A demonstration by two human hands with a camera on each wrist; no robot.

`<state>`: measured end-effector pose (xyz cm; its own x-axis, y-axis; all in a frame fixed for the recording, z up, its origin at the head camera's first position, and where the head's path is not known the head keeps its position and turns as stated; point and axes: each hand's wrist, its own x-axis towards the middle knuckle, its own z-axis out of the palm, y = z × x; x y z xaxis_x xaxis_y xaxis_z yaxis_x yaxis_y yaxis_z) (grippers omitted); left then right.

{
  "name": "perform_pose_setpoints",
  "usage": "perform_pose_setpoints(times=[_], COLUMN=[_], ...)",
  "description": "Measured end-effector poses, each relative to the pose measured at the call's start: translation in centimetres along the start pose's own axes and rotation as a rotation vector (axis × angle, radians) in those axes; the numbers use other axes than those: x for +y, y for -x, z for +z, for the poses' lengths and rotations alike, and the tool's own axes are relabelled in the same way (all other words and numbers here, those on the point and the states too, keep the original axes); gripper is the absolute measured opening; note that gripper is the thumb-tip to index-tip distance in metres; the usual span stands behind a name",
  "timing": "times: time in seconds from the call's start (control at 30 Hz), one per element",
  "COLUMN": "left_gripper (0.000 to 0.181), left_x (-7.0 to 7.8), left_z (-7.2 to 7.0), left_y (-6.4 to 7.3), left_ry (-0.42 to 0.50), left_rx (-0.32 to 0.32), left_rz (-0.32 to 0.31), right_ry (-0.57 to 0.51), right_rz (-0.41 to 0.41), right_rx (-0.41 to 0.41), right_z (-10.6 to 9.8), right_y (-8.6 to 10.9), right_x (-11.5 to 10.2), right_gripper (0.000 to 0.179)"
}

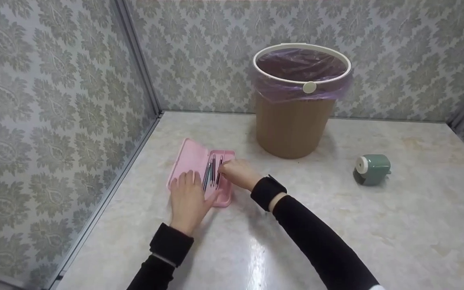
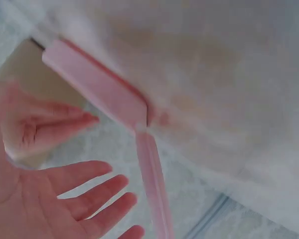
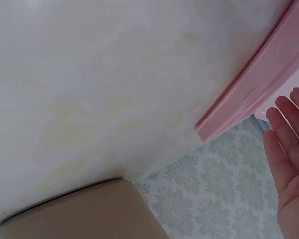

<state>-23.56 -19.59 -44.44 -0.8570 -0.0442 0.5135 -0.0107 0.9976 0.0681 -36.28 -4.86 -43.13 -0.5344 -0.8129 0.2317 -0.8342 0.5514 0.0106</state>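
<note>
A pink pencil case [image 1: 226,197] lies open on the table with several dark, slender pencils [image 1: 212,171] inside. My left hand [image 1: 187,199] rests with spread, straight fingers over the lid's near end, its thumb reaching toward the tray's near edge. From the right, my right hand [image 1: 240,173] reaches into the tray, fingertips right at the rightmost pencil; I cannot tell if they pinch it. In the left wrist view, the right hand's fingers point together toward the case [image 2: 97,87]. The right wrist view shows several of its fingers [image 3: 289,139] beside the pink case [image 3: 254,94].
A tan bin [image 1: 294,125] with a white rim and purplish liner stands behind and right of the case. Farther right sits a green sharpener [image 1: 377,169] with a white front. Patterned walls [image 1: 199,52] border the table at the back and sides.
</note>
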Motion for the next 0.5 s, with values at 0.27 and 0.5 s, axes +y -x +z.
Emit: perform_pose_setpoints(times=[0.27,0.5], left_gripper=[0.074,0.053], left_x=[-4.3,-6.3], left_z=[-1.7,-1.7], left_y=[-2.8,-3.4], left_ry=[0.142,0.231], left_rx=[-0.144,-0.267], left_rz=[-0.199,-0.304], right_ry=[-0.072,-0.012], right_rz=[0.025,0.037], right_rx=[-0.006,-0.049], right_z=[0.2,0.3], right_y=[-0.3,-0.6], right_x=[0.3,0.0], right_gripper=[0.016,0.017])
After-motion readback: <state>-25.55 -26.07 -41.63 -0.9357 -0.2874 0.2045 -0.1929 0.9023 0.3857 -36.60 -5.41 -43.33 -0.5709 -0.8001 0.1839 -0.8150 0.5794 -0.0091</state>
